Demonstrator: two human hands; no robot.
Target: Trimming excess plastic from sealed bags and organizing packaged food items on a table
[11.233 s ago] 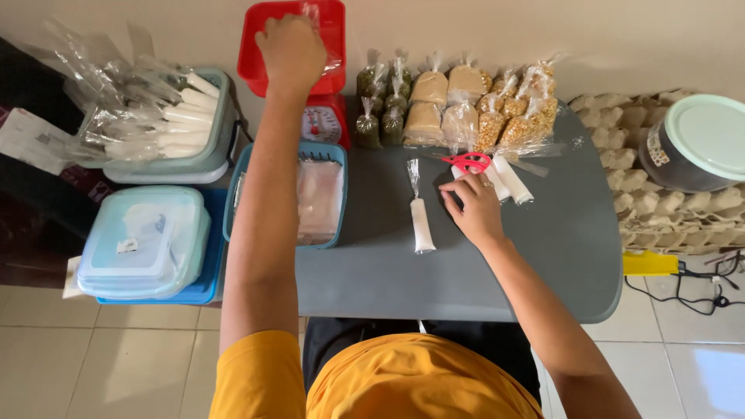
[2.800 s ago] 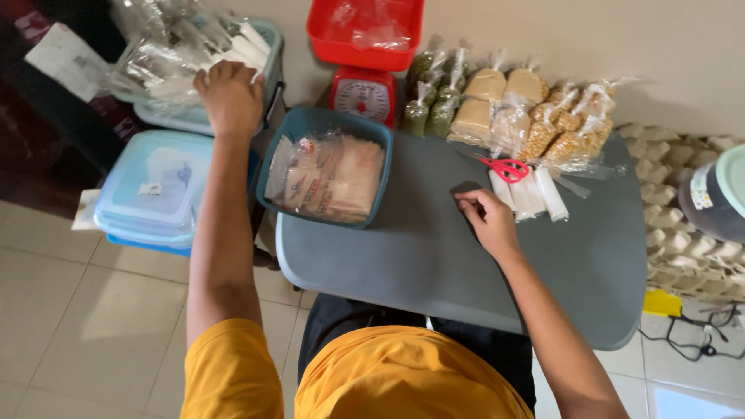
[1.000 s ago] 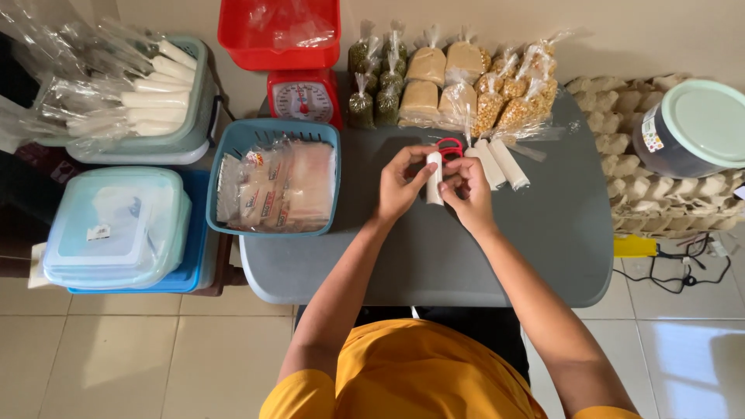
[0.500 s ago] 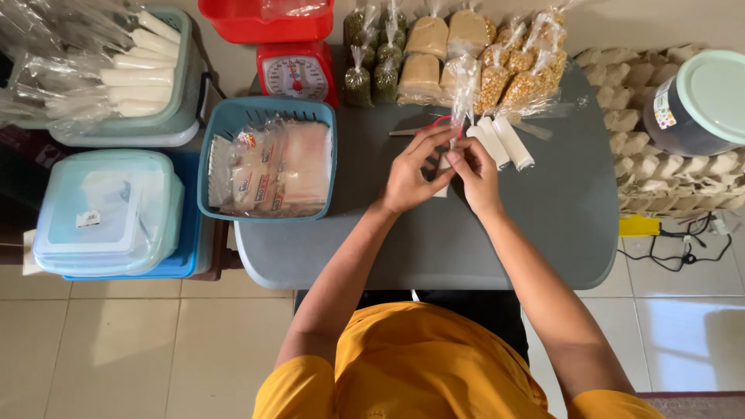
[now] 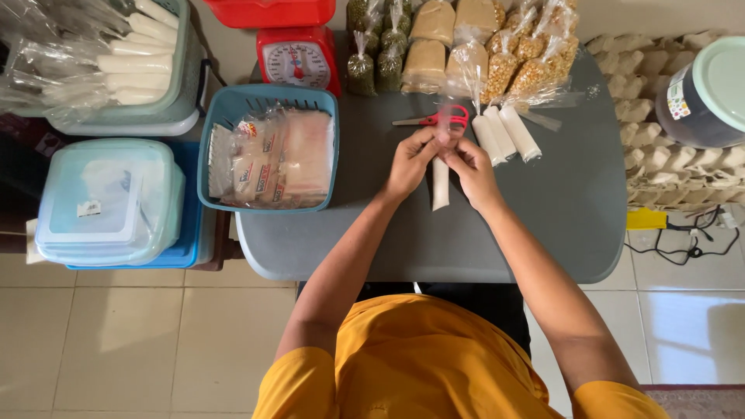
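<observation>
A narrow clear bag filled with white powder hangs between my hands over the grey table. My left hand and my right hand both pinch its clear top, which looks blurred. Just beyond my fingers lie red-handled scissors. To their right, three finished white tube bags rest side by side on the table.
A blue basket of flat packets sits left of my hands. A red scale and small bags of green, tan and yellow goods line the far edge. Tubs stand left; egg trays and a lidded jar right.
The white bag now hangs lower from its top between both hands, where half a second ago it was mostly covered by my fingers. The view has shifted slightly.
</observation>
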